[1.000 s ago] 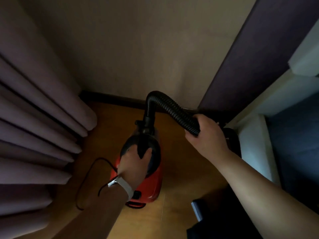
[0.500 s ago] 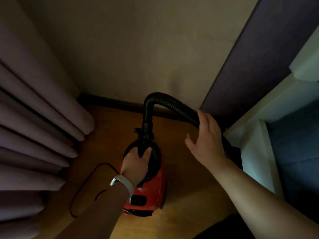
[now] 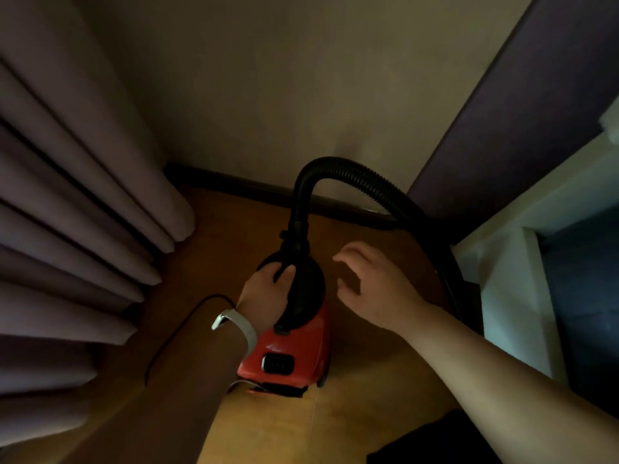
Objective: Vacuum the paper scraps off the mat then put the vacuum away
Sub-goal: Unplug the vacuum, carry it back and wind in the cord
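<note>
The red vacuum (image 3: 294,349) stands on the wooden floor (image 3: 368,406) a little toward 6 o'clock of the picture's middle, in a corner near the wall (image 3: 268,95). The left hand (image 3: 268,293) comes in from 7 o'clock, its forearm running up from the lower edge with a pale wristband (image 3: 243,328) at the wrist. Its fingers are curled over the black handle (image 3: 304,289) on the vacuum's domed top and the thumb is wrapped round the near side, so it grips the handle firmly. The right hand (image 3: 375,289) reaches in from 4 o'clock on a bare forearm and hovers at 3 o'clock of the handle, just beside it and apart from it. Its palm faces down, its fingers are spread and loosely bent, and it holds nothing. The black ribbed hose (image 3: 351,175) rises from the vacuum's top toward 12 o'clock, arches over, and runs down toward 3 o'clock along a dark panel (image 3: 519,128), beyond the right hand's fingertips and not touching them. A thin black cord (image 3: 187,319) loops over the floor at 8 o'clock of the vacuum, passing behind the left wrist. Heavy folds of curtain (image 3: 83,229) hang at 9 o'clock, and white furniture (image 3: 502,283) stands at 3 o'clock.
</note>
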A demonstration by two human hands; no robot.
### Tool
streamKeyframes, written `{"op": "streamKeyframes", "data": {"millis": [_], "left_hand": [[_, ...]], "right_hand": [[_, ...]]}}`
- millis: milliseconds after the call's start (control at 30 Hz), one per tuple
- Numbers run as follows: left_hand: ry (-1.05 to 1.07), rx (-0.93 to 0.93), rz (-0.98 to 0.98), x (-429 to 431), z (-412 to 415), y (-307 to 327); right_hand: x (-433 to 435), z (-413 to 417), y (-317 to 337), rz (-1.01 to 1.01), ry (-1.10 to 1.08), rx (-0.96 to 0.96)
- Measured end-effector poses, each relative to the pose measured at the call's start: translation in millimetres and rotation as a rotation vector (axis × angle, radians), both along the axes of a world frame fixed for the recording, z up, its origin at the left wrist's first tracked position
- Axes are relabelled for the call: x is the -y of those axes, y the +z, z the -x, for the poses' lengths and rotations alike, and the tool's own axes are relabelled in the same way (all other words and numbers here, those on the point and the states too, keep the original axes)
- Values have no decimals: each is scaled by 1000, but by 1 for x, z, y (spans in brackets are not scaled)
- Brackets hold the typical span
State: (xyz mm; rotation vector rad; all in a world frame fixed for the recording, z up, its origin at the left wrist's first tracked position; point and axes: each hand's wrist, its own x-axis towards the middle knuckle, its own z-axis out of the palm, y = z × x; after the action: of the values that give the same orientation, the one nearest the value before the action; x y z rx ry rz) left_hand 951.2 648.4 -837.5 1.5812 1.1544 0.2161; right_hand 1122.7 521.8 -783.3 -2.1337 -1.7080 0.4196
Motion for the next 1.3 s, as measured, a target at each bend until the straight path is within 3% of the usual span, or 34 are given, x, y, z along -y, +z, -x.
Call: {"op": "streamKeyframes", "data": {"millis": [233,400,567,733,900,1033,1300], "left_hand": [[-31,-145,-216,-4,55,10],[43,-221,-291,4,110,5],[91,-405,-236,9,159,-47],[109,-433,-149,30,179,-87],[-3,-421,-249,52,187,-104],[-253,-510,-414,59,188,-118],[-345,-486,-208,79,203,-133]], "right_hand": [[-29,46,-17,173,345,62],[-38,52,-26,132,400,341],[-57,51,-33,45,473,399],[-70,76,-29,275,643,513],[-71,95,-24,353,746,696],[-74,110,-29,456,817,782],[-64,114,-27,434,882,763]]}}
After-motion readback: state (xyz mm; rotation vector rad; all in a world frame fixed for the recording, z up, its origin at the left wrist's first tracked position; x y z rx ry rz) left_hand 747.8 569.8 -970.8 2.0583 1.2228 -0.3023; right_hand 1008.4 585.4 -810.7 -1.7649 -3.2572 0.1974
